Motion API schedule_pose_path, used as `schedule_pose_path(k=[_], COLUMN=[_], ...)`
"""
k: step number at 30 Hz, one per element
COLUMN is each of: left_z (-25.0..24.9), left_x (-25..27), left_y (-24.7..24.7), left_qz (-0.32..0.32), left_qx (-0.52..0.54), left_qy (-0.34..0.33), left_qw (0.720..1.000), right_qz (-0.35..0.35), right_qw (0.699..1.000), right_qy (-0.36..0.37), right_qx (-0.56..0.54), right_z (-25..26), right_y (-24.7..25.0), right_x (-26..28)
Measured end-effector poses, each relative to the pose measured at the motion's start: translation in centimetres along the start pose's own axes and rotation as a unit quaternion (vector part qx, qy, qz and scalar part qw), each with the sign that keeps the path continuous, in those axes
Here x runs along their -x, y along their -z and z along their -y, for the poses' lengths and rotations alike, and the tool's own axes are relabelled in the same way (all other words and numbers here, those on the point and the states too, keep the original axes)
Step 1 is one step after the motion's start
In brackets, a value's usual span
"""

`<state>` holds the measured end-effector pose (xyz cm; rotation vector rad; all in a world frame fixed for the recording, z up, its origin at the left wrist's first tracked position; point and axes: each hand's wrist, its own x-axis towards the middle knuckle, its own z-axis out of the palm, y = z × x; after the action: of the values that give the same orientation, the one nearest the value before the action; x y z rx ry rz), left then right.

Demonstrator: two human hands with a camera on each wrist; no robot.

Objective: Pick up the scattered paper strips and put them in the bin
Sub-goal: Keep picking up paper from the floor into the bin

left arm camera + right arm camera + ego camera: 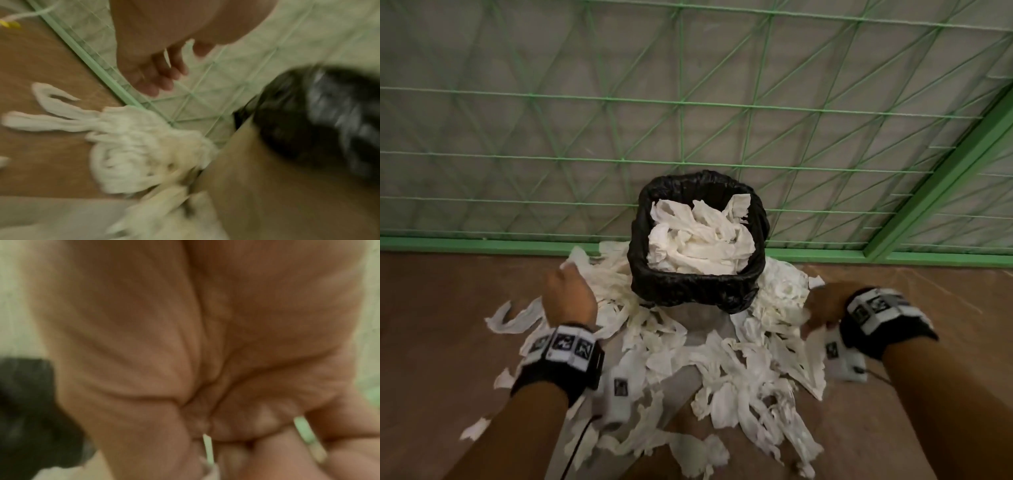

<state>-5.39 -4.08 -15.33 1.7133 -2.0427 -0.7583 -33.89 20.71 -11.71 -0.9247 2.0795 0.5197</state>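
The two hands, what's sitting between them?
In the head view, the bin with its black bag, and paper strips, sit between left hand and right hand.

The bin [697, 236] wears a black plastic liner [688, 284], glossy and crinkled, with pale glints along its folds. Inside it and on the floor [431, 308] around it lie white paper strips [739, 370], soft, matt and crumpled, with torn, ragged edges. The floor beside the bin is brown and matt, with a faint sheen like a covering film. Behind the bin stands a mesh fence [619, 102] of thin green-coated wire in a smooth green frame, against a dull grey wall. Wristbands [561, 356] in front of the bin look like black cloth with white plastic blocks.
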Motion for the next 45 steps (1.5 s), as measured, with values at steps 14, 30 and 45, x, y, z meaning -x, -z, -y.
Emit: schedule_pose_path(k=[14,30,45], left_z=[1.8,5.9,3.7], left_x=[10.2,8.9,6.1], left_y=[-11.5,-6.9,-0.7], left_qz=[0.316,0.256,0.162], left_qx=[-0.382,-0.001,-0.085], left_qy=[-0.372,-0.177,-0.219], left_qw=[0.785,0.95,0.958], right_qz=[-0.547,-0.348,-0.083], right_qw=[0.713,0.903,0.99], right_qy=[0.243,0.178,-0.006], right_qx=[-0.365,-0.175,-0.117], right_z=[5.2,11.8,4.6], right_y=[15.6,9.4,-2.5], right_x=[15.6,4.4,-2.5])
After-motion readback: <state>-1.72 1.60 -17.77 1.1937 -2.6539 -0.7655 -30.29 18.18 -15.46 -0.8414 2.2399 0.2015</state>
